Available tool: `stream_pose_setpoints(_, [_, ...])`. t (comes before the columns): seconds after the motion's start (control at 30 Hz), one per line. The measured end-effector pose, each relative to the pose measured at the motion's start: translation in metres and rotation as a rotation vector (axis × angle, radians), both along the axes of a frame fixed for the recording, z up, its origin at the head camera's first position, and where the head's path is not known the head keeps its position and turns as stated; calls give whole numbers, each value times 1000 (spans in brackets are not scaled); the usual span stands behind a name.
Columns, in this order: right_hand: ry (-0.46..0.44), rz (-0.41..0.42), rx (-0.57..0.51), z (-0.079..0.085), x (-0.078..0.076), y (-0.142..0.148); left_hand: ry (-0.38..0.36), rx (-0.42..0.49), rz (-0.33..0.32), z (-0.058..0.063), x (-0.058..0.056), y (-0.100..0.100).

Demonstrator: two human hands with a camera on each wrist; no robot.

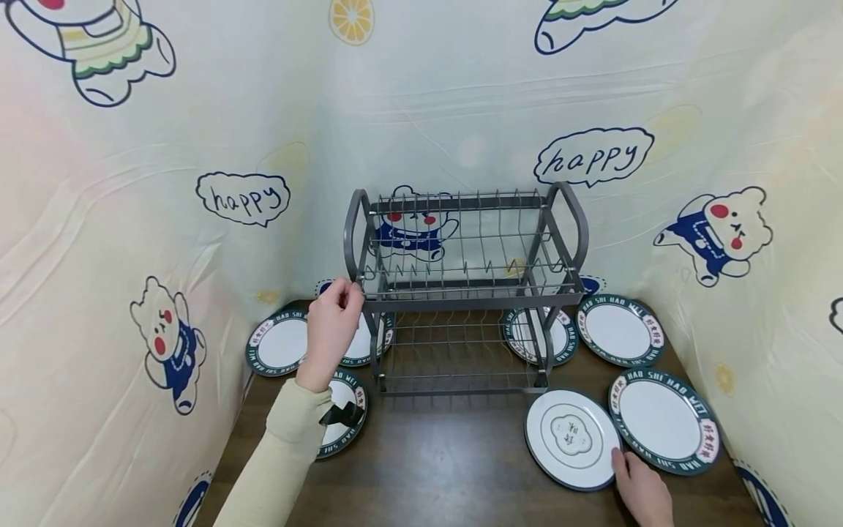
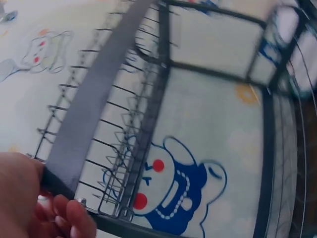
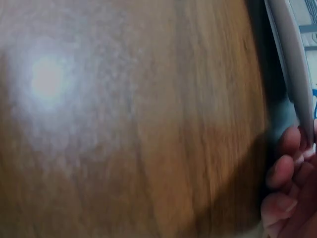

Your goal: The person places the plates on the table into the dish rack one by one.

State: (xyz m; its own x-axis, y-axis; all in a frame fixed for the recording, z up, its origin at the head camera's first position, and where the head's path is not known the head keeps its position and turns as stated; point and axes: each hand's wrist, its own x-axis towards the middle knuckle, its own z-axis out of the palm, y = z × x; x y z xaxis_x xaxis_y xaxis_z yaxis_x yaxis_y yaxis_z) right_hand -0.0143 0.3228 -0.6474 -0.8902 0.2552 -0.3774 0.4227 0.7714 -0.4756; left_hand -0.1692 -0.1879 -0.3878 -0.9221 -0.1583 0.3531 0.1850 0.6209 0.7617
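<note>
A dark grey two-tier dish rack (image 1: 474, 301) stands at the back of the table. At its upper left front corner, my left hand (image 1: 332, 318) grips the frame; the left wrist view shows curled fingers (image 2: 74, 218) at the end of the rack's flat bar (image 2: 89, 114). Low on the right, my right hand (image 1: 642, 489) pinches the rim of a white plate (image 1: 571, 439) whose underside faces up. In the right wrist view that plate's edge (image 3: 292, 59) is above the tabletop, with fingers curled at it.
Green-rimmed plates lie face up on the brown table (image 1: 454, 454): a right front plate (image 1: 661, 421), a right back plate (image 1: 619, 331), a left back plate (image 1: 279, 342) and a left front plate (image 1: 342, 391) partly behind my arm. Others show behind the rack. Patterned cloth (image 1: 461, 95) surrounds the table.
</note>
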Motion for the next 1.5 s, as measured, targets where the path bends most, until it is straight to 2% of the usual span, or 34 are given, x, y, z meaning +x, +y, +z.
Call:
stream_pose_setpoints(0.1, [7,-1,-35,0,1,2,-80,91,-42,3,-1,-3])
stream_pose_setpoints(0.23, [16,-25,-89,0,4,4,-132,128,-71,6,0,-5])
stream_pose_setpoints(0.5, [100,-95,-198,-2,8,2,-143,135,-65,9,2,-3])
stream_pose_setpoints(0.83, [122,-154,-310,1,16,2,-186,88,-80,8,4,-5])
stream_pose_setpoints(1.13, [247,-227,-361,15,23,-2,-206,109,-93,10,4,-4])
stream_pose_setpoints(1.37, [248,-294,-391,29,25,-2,-206,129,-101,9,4,-5])
stream_pose_setpoints(1.5, [269,-298,-391,36,26,-3,-197,136,-104,9,3,-5])
